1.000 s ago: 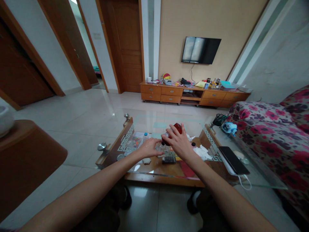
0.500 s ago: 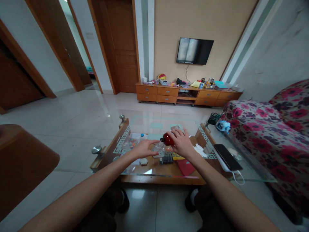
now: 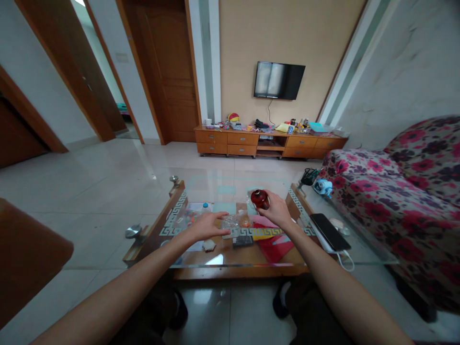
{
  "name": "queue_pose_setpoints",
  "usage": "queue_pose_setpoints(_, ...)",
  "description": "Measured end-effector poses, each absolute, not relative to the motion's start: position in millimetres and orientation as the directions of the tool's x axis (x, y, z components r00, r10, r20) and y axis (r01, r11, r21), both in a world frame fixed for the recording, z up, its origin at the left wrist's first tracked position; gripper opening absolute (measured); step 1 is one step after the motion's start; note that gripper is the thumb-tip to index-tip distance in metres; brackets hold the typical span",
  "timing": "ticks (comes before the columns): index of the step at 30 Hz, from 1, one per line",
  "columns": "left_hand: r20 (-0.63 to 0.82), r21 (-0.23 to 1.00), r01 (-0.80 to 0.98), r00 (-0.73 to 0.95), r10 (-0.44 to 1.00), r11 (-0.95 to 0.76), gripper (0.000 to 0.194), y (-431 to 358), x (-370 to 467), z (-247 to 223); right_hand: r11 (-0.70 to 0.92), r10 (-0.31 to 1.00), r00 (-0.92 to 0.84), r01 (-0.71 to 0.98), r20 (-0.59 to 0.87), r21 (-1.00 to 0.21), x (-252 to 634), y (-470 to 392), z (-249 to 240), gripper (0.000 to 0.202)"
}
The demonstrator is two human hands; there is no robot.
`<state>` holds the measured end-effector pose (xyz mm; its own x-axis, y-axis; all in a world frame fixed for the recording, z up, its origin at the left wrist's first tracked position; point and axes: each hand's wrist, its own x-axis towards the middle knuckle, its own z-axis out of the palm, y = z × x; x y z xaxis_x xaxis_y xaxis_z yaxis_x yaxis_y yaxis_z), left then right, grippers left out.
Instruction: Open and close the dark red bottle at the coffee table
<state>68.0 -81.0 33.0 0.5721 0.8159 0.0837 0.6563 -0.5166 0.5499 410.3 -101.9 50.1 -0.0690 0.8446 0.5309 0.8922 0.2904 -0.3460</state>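
My right hand holds a small, round, glossy dark-red bottle above the glass coffee table. The bottle's narrow mouth is turned up and toward me. Thumb and fingers wrap its right side and hide part of it. To the left, my left hand hovers with fingers stretched out and apart, holding nothing. Close to its fingertips, a clear plastic piece shows. Below that is a dark flat box, with a red packet to its right.
A black phone and a white cable lie at the table's right. A blue-capped bottle shows at left. Beyond stand a floral sofa and a low wooden cabinet under a television. A brown rounded seat is at left.
The bottle's neck, which pointed left toward my left hand, has turned up toward me. My right hand has moved slightly away from the left. The head view has shifted a little.
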Motion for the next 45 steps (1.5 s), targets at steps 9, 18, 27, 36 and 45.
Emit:
queue_pose_setpoints(9,0.035,0.571,0.654,0.585,0.810,-0.497,0.085,-79.4,70.0,28.0,0.254,0.916,0.001,0.771,0.400,-0.584,414.6,-80.9,17.8,0.079)
queue_pose_setpoints(18,0.048,0.567,0.651,0.585,0.809,-0.505,0.084,-78.3,70.9,29.6,0.303,0.934,-0.105,0.736,0.340,-0.605,416.6,-80.1,13.6,0.092)
queue_pose_setpoints(27,0.013,0.570,0.668,0.574,0.819,-0.477,0.086,-78.0,73.0,26.9,0.021,0.985,0.001,0.992,0.171,-0.126,443.7,-91.2,15.5,0.061)
queue_pose_setpoints(36,0.007,0.549,0.679,0.579,0.816,-0.487,0.089,-78.7,72.2,27.3,-0.057,0.996,0.065,0.991,0.061,-0.120,453.1,-87.1,11.3,0.055)
queue_pose_setpoints(45,0.009,0.544,0.676,0.589,0.808,-0.498,0.088,-77.5,71.9,24.9,-0.120,0.992,0.124,0.986,0.027,-0.114,452.2,-86.5,20.5,0.053)
